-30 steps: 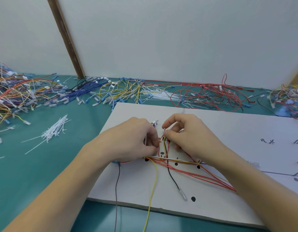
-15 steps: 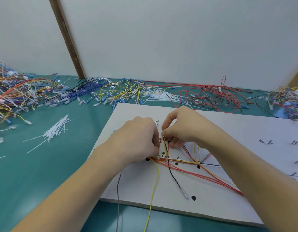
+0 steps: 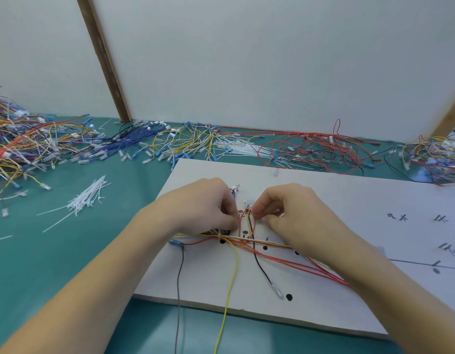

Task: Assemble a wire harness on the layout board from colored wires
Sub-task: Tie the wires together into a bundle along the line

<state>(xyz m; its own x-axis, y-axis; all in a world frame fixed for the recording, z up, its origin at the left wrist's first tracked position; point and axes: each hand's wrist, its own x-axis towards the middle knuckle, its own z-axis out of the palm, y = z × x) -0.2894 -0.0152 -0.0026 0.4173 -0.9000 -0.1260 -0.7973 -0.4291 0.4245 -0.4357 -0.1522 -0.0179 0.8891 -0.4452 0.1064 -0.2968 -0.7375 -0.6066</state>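
Working over a white board [image 3: 336,200] lying flat on a green table [image 3: 55,251], two hands sit close together near its middle. Left hand [image 3: 198,208] has its fingers curled in, pinching the wire bundle [image 3: 247,242] where it bends upward. Right hand [image 3: 292,213] is curled too, fingertips pinching at the small cluster of wire ends [image 3: 248,204] sticking up between both hands; can't tell exactly which strand it's got.

The bundle itself runs sideways across the board, mostly red with some yellow and white mixed in, then slants toward the near right under the right forearm. Three loose strands hang out of it toward the near edge: one yellow wire [image 3: 230,290] going off the board, one black wire [image 3: 262,267] ending in a clear tip, and one grey wire [image 3: 180,290] off a blue connector [image 3: 176,243].

Along the back wall are heaps of spare wires [image 3: 195,141], too tangled to count. One loose pile of white zip ties [image 3: 90,198] lies left of the board.
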